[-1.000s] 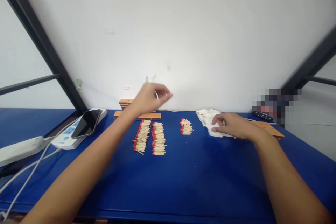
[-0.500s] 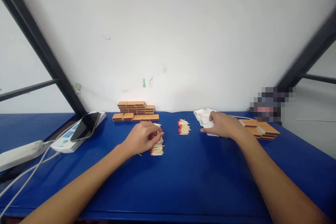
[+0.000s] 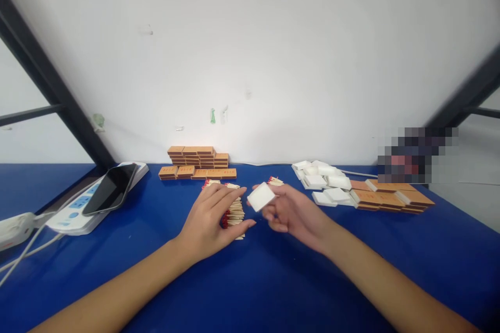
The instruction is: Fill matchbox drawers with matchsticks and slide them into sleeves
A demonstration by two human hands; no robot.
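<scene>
The right hand [image 3: 300,214] has a white matchbox tray [image 3: 261,197] gripped in its fingers! Just beside, the left hand [image 3: 207,216] arches spread fingers over matchsticks [image 3: 235,213]; looks like loading, next wanting a neat pinch.

Matchbox print [image 3: 222,173] seems too small to read.

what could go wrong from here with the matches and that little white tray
The left hand is curved over the loose matches, so it might knock some out of line. The right hand holds the white tray from one side, so it could tip or slip. A smaller match pile lies just beyond the right hand, where a sweep might scatter it.
</scene>
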